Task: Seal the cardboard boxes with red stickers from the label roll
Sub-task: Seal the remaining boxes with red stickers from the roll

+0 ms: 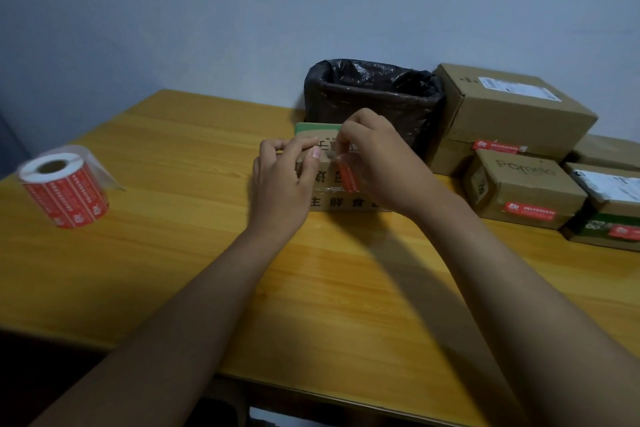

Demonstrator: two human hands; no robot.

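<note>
**Red sticker being applied to small box at table centre**

Two bare forearms are extended from the near edge over the wooden table (346, 288). The left hand (282, 180) is placed on the left end of a small cardboard box (329, 191), fingers curled, thumb and forefinger brought together at the box's top edge; whether anything is pinched there cannot be told. The right hand (372, 163) is held over the box's right part, fingers curled, and the upper end of a red sticker (348, 177) is pinched by it. The sticker is blurred, set upright across the box's top face near the tape seam; whether it is fully stuck down cannot be told. Black printed characters are seen on the box, with a green band at its far edge.

At the left, well apart from the box, the label roll (65, 187) is stood on end, with a strip of clear backing loose to its right.

Just behind the small box, against the wall, a bin lined with a black bag (374, 94) is seen. At the far right, a stack of cardboard boxes (519, 156) is piled, several with red stickers already on their front edges.
</note>
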